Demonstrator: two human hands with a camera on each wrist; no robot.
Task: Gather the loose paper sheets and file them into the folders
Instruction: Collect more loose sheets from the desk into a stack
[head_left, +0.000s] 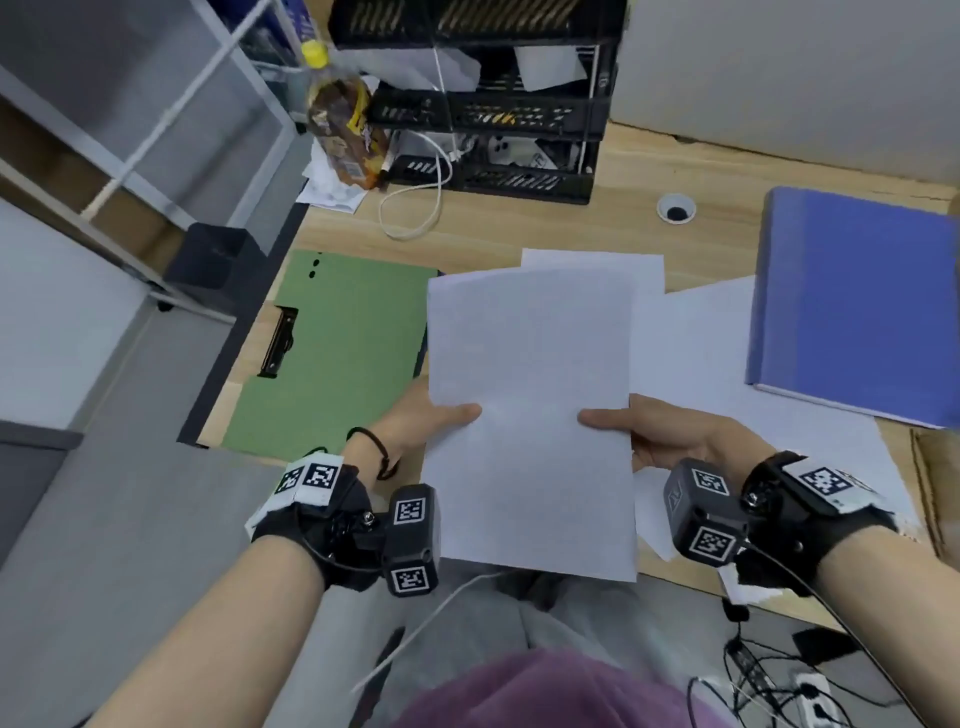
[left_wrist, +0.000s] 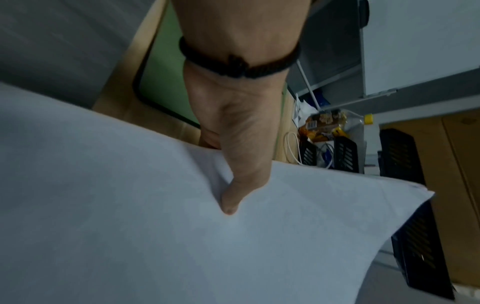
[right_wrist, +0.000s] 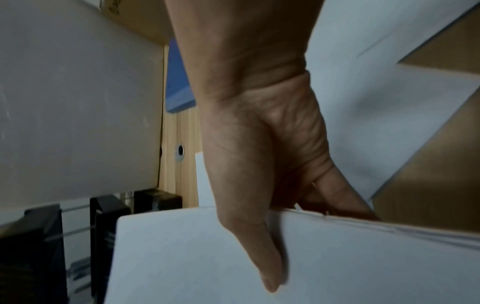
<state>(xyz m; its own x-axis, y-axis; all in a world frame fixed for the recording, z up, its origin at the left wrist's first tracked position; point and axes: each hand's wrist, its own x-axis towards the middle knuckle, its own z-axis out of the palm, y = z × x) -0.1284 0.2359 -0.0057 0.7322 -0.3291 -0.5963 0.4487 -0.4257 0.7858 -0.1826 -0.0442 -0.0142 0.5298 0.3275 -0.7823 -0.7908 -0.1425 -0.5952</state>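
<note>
We see the wooden desk (head_left: 571, 218) carrying a blue folder (head_left: 852, 306) at the right, a green folder (head_left: 337, 353) at the left and black stacked trays (head_left: 488, 104) at the back beside a bottle (head_left: 337, 124). Loose sheets (head_left: 691, 343) lie between the folders. Above them our left hand (head_left: 415, 421) and right hand (head_left: 670, 431) each pinch the stack of paper (head_left: 530, 415), thumbs on top; it hides our fingers below.
</note>
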